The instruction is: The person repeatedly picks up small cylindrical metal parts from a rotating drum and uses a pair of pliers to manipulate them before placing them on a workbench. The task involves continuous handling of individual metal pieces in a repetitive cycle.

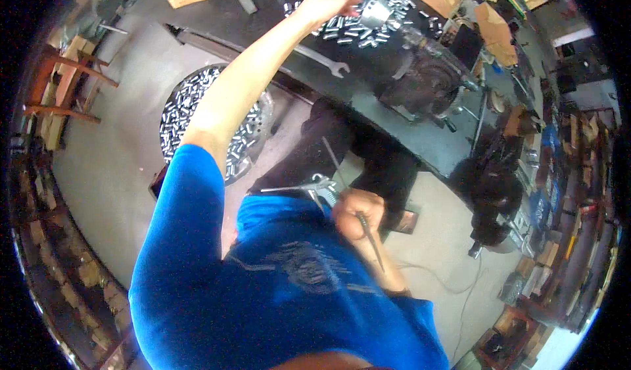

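My left hand (332, 0) reaches over a pile of small shiny metal pins (358, 35) on the dark workbench, fingers bent and apart. Just right of it sits a larger silver metal cylinder (376, 13) with holes in its side. Close to my waist, my right hand (360, 212) is closed round a slim metal tool (320, 185) with a silver head, a coil spring and thin pointed arms. A thin dark rod end (373, 245) sticks out below that fist. The tool's exact kind cannot be made out.
A round tub (250, 153) of similar pins stands on the floor left of the bench. An open-ended wrench (328, 62) lies near the bench edge. A dark vise-like machine (427, 81) stands to the right. Cluttered shelves (578, 219) line the right side.
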The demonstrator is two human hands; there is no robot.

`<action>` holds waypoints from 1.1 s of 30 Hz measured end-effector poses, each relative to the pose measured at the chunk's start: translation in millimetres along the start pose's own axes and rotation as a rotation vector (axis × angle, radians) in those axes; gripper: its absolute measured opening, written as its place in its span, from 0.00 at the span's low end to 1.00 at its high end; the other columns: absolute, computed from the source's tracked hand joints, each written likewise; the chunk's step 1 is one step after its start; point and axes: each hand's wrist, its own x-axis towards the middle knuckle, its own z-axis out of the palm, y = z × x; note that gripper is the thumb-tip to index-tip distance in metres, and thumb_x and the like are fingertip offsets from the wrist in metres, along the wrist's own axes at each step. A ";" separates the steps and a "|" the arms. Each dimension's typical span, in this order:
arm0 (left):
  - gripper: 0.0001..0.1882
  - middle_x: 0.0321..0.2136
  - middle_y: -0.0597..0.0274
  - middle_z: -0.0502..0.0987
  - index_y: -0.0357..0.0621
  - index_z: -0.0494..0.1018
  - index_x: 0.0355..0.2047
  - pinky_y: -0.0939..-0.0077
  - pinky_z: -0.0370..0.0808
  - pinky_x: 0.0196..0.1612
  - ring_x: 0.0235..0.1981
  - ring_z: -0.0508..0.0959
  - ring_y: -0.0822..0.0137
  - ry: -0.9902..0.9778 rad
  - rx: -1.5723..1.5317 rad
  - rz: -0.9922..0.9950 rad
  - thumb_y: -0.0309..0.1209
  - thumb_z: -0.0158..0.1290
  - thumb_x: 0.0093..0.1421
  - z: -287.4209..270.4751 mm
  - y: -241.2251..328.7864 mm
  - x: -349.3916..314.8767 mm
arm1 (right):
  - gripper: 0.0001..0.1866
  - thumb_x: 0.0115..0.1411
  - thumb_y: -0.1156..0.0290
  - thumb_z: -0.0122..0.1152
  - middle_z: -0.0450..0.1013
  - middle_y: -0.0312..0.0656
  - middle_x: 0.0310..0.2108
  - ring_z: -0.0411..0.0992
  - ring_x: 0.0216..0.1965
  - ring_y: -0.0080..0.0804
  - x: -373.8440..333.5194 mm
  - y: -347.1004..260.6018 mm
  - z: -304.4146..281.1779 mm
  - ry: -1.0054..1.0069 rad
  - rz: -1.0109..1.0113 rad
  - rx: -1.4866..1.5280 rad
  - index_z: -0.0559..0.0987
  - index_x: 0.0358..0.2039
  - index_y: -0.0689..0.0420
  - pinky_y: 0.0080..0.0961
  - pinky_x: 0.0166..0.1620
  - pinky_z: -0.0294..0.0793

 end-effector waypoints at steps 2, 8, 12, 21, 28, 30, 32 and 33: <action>0.14 0.19 0.63 0.72 0.34 0.70 0.41 0.81 0.68 0.23 0.20 0.71 0.75 -0.104 0.215 0.060 0.23 0.49 0.52 -3.7 13.5 -16.1 | 0.12 0.32 0.82 0.51 0.56 0.37 0.08 0.58 0.10 0.32 -4.8 5.2 2.5 0.075 0.009 -0.015 0.58 0.08 0.55 0.24 0.15 0.52; 0.11 0.14 0.61 0.74 0.36 0.75 0.24 0.79 0.71 0.24 0.17 0.75 0.74 0.014 0.887 0.038 0.31 0.49 0.57 -65.7 28.7 -140.7 | 0.12 0.32 0.83 0.51 0.53 0.36 0.08 0.56 0.09 0.29 -7.9 11.3 7.8 0.057 0.076 0.051 0.58 0.08 0.56 0.22 0.15 0.50; 0.07 0.15 0.62 0.75 0.37 0.75 0.23 0.79 0.72 0.24 0.17 0.75 0.74 0.037 0.849 -0.380 0.26 0.49 0.51 -131.5 -25.5 -241.1 | 0.11 0.33 0.82 0.51 0.55 0.37 0.08 0.58 0.10 0.29 0.6 8.4 7.4 -0.039 0.089 0.085 0.58 0.08 0.56 0.22 0.16 0.51; 0.10 0.29 0.52 0.78 0.50 0.77 0.25 0.62 0.75 0.37 0.34 0.78 0.55 -0.068 1.443 -0.768 0.39 0.49 0.48 -156.2 -124.3 -274.3 | 0.12 0.38 0.78 0.56 0.57 0.35 0.09 0.60 0.11 0.28 1.2 5.2 10.2 -0.066 0.104 0.120 0.61 0.10 0.56 0.21 0.17 0.54; 0.09 0.30 0.52 0.77 0.48 0.74 0.26 0.61 0.74 0.36 0.34 0.78 0.55 -0.142 1.548 -0.759 0.37 0.51 0.46 -133.0 -110.3 -273.2 | 0.12 0.40 0.75 0.54 0.60 0.35 0.10 0.60 0.12 0.25 -3.7 6.0 8.6 -0.074 0.155 0.100 0.61 0.10 0.56 0.20 0.17 0.55; 0.09 0.26 0.53 0.77 0.47 0.72 0.25 0.61 0.74 0.34 0.31 0.78 0.54 -0.174 1.562 -0.729 0.36 0.53 0.44 -130.6 -106.8 -275.7 | 0.12 0.41 0.75 0.54 0.61 0.35 0.11 0.61 0.13 0.24 -5.1 8.4 8.6 -0.091 0.157 0.087 0.61 0.09 0.57 0.20 0.18 0.55; 0.09 0.25 0.53 0.76 0.45 0.71 0.25 0.64 0.74 0.32 0.28 0.78 0.56 -0.155 1.479 -0.687 0.35 0.55 0.44 -128.8 -100.6 -273.0 | 0.11 0.40 0.76 0.54 0.59 0.35 0.10 0.59 0.13 0.23 -6.7 13.1 9.9 -0.075 0.138 0.074 0.61 0.09 0.57 0.20 0.18 0.54; 0.09 0.25 0.52 0.76 0.44 0.71 0.25 0.66 0.75 0.31 0.27 0.78 0.57 -0.113 1.388 -0.662 0.34 0.54 0.44 -130.5 -93.9 -269.9 | 0.11 0.39 0.78 0.54 0.58 0.34 0.10 0.58 0.13 0.22 -4.7 12.3 8.1 -0.099 0.139 0.108 0.62 0.09 0.57 0.20 0.17 0.53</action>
